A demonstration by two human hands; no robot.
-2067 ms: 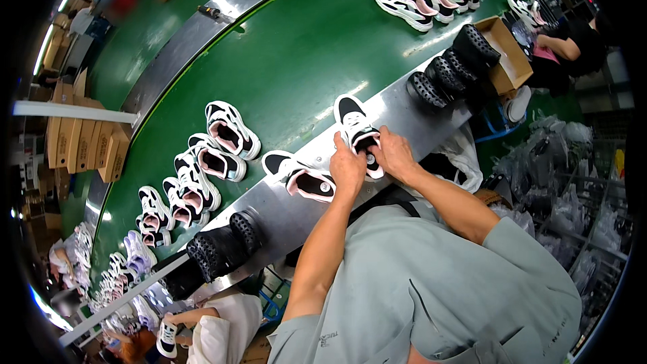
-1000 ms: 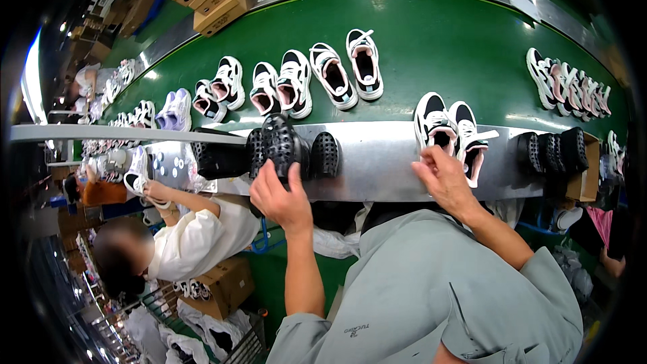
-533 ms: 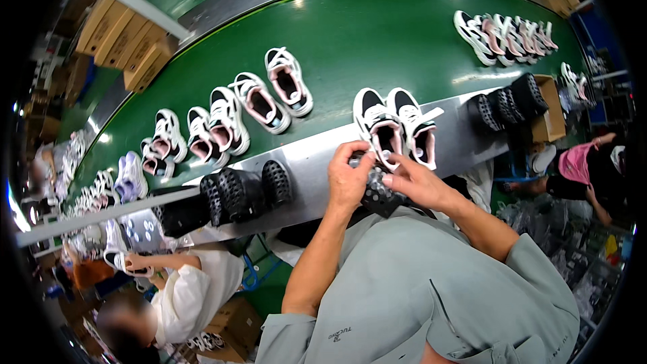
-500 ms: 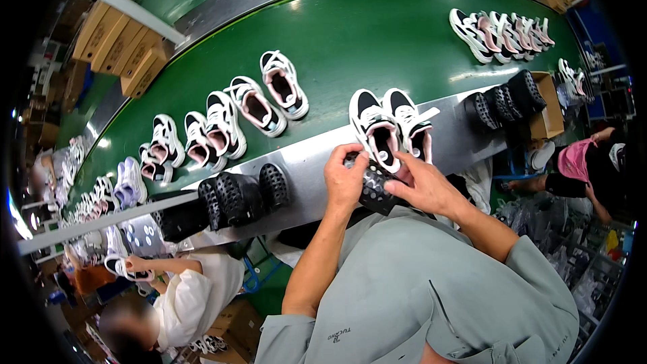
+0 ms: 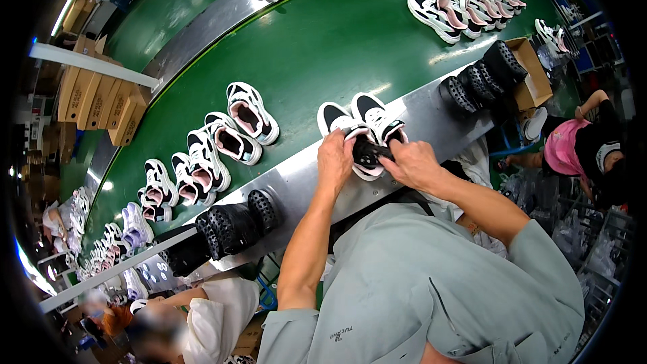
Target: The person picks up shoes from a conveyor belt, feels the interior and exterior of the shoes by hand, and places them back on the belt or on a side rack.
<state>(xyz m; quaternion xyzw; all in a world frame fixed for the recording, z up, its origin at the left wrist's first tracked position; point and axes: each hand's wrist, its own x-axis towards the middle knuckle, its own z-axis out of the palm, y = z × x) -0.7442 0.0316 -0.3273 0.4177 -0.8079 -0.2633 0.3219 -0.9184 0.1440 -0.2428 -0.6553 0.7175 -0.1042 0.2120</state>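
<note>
A: What do the hands hold in the head view?
B: The left hand (image 5: 335,160) has its grip closed on the left collar of 1 white-and-black sneaker (image 5: 333,116). The right hand (image 5: 412,164) has a narrow grip, pinching 1 black studded block (image 5: 368,154) at that sneaker's opening.

A: Where's the sneaker, exactly?
B: Over the steel desk (image 5: 296,185); I can't tell whether its sole touches. The 2nd sneaker (image 5: 371,108) is just right of it. Spare black blocks (image 5: 261,209) stand left of it, and a cardboard box (image 5: 534,84) is well apart to its right.

A: How would they handle?
B: The sneaker is probably light, its collar soft and giving, its sole firmer. Hold the collar wide by its side. The block looks firmer; its studs should resist slipping. Pinch its near end. Its weight I can't judge.
</note>
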